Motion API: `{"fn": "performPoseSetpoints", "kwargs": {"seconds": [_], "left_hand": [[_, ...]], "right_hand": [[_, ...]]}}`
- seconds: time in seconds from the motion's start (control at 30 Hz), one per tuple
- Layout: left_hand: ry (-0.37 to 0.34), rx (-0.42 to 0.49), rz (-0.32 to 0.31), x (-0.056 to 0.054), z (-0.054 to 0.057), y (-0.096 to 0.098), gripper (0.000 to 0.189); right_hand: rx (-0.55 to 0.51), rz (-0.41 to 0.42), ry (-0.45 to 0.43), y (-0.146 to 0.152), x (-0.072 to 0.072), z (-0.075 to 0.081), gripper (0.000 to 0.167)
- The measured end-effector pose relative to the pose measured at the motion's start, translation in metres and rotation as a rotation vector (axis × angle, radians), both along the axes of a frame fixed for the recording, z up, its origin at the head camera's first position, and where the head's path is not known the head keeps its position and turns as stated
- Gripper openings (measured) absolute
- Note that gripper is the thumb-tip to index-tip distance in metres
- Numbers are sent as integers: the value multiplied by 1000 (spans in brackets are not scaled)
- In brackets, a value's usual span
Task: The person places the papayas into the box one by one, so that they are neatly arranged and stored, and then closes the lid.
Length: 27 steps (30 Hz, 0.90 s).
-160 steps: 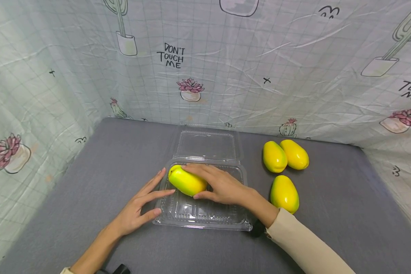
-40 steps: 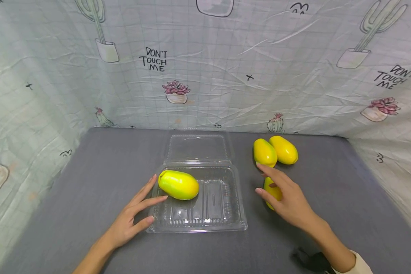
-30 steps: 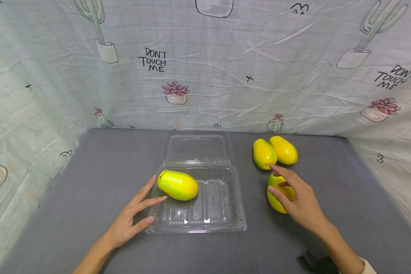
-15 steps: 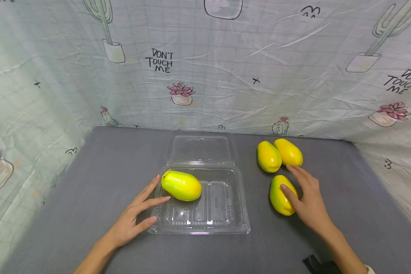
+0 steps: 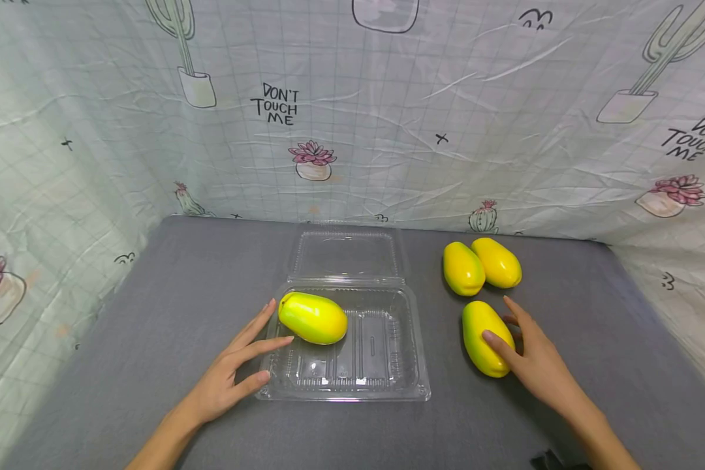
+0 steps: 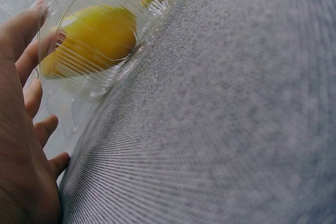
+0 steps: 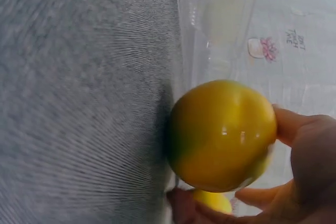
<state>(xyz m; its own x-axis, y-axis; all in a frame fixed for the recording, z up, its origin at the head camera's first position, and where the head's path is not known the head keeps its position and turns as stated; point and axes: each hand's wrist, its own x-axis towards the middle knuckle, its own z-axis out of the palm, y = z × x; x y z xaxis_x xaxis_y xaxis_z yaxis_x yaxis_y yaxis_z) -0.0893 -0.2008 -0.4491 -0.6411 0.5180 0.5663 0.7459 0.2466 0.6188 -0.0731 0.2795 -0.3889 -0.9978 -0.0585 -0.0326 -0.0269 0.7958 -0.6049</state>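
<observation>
An open clear plastic clamshell box (image 5: 382,391) lies on the grey table, its lid (image 5: 346,254) folded back. One yellow-green mango (image 5: 313,318) lies inside, at the left. My left hand (image 5: 226,378) has its fingers spread, touching the box's left rim; the left wrist view shows its fingertips at the clear wall (image 6: 79,85). To the right of the box, my right hand (image 5: 537,359) holds a second mango (image 5: 483,339), the thumb on top and the fingers round the far side. The right wrist view shows that mango (image 7: 223,135) between thumb and fingers, low at the cloth.
Two more mangoes, one (image 5: 463,269) nearer the box and one (image 5: 497,262) beside it, lie touching behind the held one. A patterned curtain (image 5: 376,130) hangs behind and at both sides. A black object (image 5: 546,460) shows under my right wrist.
Earlier my right hand set a mango into the box and let go. It has since moved right to the near mango and taken hold of it, shifting it slightly. My left hand stays at the box.
</observation>
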Motion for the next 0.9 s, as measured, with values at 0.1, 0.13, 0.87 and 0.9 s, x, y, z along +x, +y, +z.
{"fn": "performPoseSetpoints", "kwargs": {"seconds": [0.1,0.13,0.87,0.9], "left_hand": [[2,8,-5,0,-1,1,45],[2,10,-6,0,-1,1,45],[7,9,-3,1,-4,2,46],[8,11,-4,2,-4,2,46]], "right_hand": [[-27,14,-42,1,-1,0,78],[-36,18,-56,2,-2,-1,78],[-126,112,-105,14,-4,-11,61],[-136,116,-108,14,-4,-11,61]]}}
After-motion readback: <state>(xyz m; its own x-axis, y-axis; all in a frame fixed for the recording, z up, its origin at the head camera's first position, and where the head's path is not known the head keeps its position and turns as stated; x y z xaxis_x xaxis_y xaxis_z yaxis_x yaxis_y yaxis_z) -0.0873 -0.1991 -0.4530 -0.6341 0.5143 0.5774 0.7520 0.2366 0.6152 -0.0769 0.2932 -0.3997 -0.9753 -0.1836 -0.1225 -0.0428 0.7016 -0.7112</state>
